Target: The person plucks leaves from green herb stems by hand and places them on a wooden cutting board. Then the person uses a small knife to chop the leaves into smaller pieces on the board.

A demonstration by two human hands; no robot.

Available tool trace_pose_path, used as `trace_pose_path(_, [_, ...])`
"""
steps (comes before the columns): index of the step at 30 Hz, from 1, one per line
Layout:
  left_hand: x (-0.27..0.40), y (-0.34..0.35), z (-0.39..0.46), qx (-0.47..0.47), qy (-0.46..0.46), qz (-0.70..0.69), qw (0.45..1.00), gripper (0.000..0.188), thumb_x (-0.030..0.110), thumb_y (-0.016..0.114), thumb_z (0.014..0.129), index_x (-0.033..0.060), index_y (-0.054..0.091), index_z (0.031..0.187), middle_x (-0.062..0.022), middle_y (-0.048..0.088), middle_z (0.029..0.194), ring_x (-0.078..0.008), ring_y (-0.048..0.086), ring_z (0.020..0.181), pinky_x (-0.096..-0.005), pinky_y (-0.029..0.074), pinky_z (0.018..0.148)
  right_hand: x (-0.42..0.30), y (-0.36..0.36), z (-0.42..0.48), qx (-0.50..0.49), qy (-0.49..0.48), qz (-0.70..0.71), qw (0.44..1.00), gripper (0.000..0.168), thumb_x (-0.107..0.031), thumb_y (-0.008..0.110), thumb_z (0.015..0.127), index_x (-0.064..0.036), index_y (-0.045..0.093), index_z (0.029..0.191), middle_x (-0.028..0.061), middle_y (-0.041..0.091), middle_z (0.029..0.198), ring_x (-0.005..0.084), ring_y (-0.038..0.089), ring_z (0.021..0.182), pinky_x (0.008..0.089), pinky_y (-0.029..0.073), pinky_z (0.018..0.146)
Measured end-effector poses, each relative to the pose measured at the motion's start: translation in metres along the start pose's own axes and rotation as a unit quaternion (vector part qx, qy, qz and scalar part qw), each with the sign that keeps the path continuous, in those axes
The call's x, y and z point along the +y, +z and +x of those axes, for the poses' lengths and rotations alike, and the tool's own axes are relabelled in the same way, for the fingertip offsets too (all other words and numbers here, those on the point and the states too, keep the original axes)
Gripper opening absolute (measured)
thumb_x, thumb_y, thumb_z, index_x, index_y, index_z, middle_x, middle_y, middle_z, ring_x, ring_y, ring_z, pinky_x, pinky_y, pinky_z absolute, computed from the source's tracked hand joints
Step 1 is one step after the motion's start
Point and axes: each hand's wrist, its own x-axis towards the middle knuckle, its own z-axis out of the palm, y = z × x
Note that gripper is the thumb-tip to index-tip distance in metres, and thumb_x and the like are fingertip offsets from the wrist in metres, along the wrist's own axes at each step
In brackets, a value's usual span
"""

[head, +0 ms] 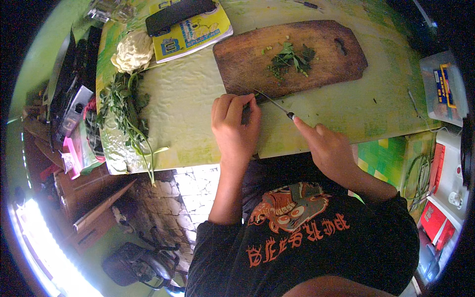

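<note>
My right hand (326, 144) grips the handle of a small knife (276, 104), its blade pointing up and left over the near edge of a wooden cutting board (334, 70). Close to the blade tip, my left hand (237, 115) has thumb and forefinger pinched together at the board's lower left corner. A bit of green shows at those fingertips, too small to name. Chopped green leaves (291, 59) lie on the middle of the board. At the table's left side a bunch of leafy herbs (126, 107) lies below a cauliflower head (132, 52), its stems hanging over the edge.
A yellow booklet (193, 37) with a dark case (178, 16) on it lies beyond my left hand. Glass items (111, 10) stand at the far left. A pen-like object (308, 5) lies behind the board. To the right are a clear plastic container (441, 89) and a thin cable (415, 105).
</note>
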Motion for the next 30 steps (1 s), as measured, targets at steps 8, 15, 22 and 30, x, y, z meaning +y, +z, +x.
trace_pose_path(8, [0.001,-0.003,0.001,0.005,0.013,0.011,1.0,0.01,0.003,0.073,0.072,0.0029,0.066,0.079,-0.0124,0.062,0.078,-0.0289,0.06,0.073,-0.0367,0.049,0.065,0.006,-0.001,0.006,-0.005,0.046,-0.03,0.998,0.047,-0.003,0.054,0.087,-0.008,0.047,0.134,0.0146,0.057,0.079,0.032,0.059,0.065,0.0396,0.048,0.056])
trace_pose_path(15, [-0.004,-0.001,-0.001,0.008,0.0,-0.009,1.0,0.01,0.003,0.073,0.072,0.0031,0.066,0.08,-0.0123,0.061,0.078,-0.0288,0.059,0.072,-0.037,0.048,0.065,-0.005,-0.011,0.011,0.005,0.055,0.056,0.997,0.041,-0.003,0.054,0.089,-0.006,0.051,0.129,0.0201,0.063,0.095,0.0339,0.064,0.077,0.0397,0.051,0.065])
trace_pose_path(22, [-0.003,0.0,-0.002,0.013,0.001,-0.01,1.0,0.01,-0.001,0.071,0.07,0.0016,0.065,0.078,-0.0122,0.057,0.075,-0.0295,0.055,0.071,-0.0385,0.044,0.064,-0.01,-0.006,0.009,0.011,0.029,0.109,0.994,0.04,-0.002,0.055,0.088,-0.004,0.051,0.128,0.0196,0.064,0.096,0.0337,0.064,0.08,0.0392,0.051,0.067])
trace_pose_path(30, [-0.004,0.0,-0.001,0.01,0.004,-0.013,1.0,0.01,0.0,0.072,0.071,0.0016,0.065,0.077,-0.0119,0.057,0.074,-0.029,0.054,0.07,-0.0383,0.043,0.063,-0.011,-0.003,0.009,0.017,0.022,0.088,0.996,0.041,-0.001,0.055,0.088,-0.004,0.051,0.128,0.0172,0.064,0.093,0.0308,0.064,0.077,0.0384,0.051,0.065])
